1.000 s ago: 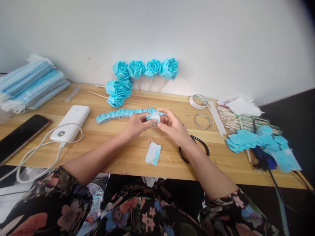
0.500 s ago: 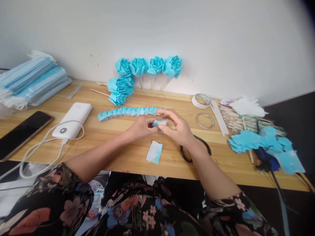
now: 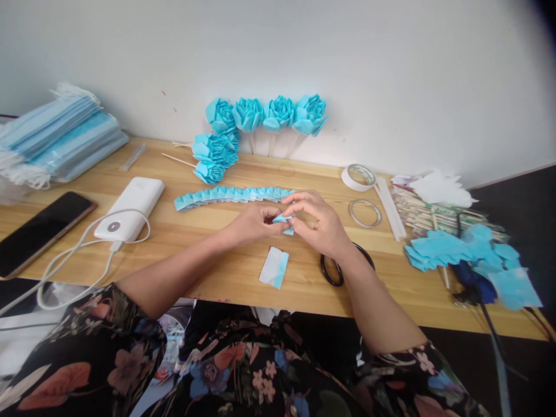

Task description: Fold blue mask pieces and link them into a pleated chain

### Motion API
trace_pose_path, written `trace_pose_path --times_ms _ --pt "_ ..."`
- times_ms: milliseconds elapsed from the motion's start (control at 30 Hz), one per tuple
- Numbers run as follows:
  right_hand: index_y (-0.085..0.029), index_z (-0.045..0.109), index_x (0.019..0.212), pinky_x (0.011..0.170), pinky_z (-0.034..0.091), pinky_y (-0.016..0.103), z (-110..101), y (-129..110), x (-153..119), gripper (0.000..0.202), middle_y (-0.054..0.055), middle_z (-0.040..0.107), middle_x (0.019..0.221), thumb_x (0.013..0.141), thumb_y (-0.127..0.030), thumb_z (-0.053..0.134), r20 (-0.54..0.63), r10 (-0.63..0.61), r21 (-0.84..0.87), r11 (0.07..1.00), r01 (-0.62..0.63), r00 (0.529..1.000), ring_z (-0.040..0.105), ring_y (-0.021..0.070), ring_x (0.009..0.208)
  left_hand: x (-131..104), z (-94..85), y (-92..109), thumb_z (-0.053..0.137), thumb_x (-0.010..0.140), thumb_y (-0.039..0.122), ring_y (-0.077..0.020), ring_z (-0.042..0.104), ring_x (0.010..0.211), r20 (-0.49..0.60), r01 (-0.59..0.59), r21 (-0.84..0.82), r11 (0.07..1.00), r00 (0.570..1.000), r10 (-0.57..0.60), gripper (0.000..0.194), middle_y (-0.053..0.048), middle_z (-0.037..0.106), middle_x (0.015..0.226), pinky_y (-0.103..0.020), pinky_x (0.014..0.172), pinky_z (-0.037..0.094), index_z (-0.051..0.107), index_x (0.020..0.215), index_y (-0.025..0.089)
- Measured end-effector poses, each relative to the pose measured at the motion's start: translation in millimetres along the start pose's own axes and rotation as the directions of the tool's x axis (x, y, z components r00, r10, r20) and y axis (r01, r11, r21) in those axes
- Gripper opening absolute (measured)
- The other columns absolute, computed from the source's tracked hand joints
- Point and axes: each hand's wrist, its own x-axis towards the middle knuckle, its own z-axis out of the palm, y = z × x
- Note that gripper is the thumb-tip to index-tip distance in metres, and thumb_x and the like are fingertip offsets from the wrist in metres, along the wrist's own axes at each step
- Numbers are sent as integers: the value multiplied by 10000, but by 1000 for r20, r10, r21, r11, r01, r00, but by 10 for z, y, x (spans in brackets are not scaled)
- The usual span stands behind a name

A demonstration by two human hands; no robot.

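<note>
Between left hand [image 3: 249, 224] and right hand [image 3: 320, 223], small blue piece [image 3: 281, 218] pinched by fingertips of both, presumably so fold is steadied. Flat white-and-blue piece [image 3: 274, 267] laid on near side of hands, pleated strip [image 3: 230, 196] beyond, both apparently placed for easy reach.

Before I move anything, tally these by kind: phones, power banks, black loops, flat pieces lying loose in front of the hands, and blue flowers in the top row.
Phone: 1
Power bank: 1
Black loop: 1
Flat piece: 1
Top-row flowers: 4
Total: 8
</note>
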Motion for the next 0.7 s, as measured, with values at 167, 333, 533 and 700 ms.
trace_pose_path --times_ms 167,333,533,700 --pt "-264 688 949 1017 452 475 -22 1 -14 178 52 677 1168 922 -176 536 44 4 21 1000 -5 999 595 232 1138 1 -15 6 607 817 398 -84 387 585 28 -3 -59 998 1000 4 261 43 440 621 -233 547 288 583 721 157" --pt "-248 711 982 1026 450 466 -61 5 -15 237 63 674 1193 981 -235 474 61 12 67 998 -16 998 595 223 1153 -2 -16 8 616 813 401 -79 382 580 27 38 -66 997 999 -36 256 48 441 626 -231 548 289 581 755 154" --pt "-250 716 971 1032 443 458 -64 -4 -11 273 62 673 1196 1005 -273 446 56 16 79 997 -20 998 594 219 1155 -7 -21 15 610 817 421 -74 406 549 37 62 -56 997 998 -60 274 51 456 611 -225 534 305 551 736 166" --pt "-241 710 958 1032 440 452 -51 1 -18 277 63 677 1193 1009 -273 440 46 24 74 997 -27 999 595 219 1152 -16 -38 30 596 835 431 -70 412 518 45 54 -25 998 998 -53 299 55 453 573 -215 508 305 521 704 173"
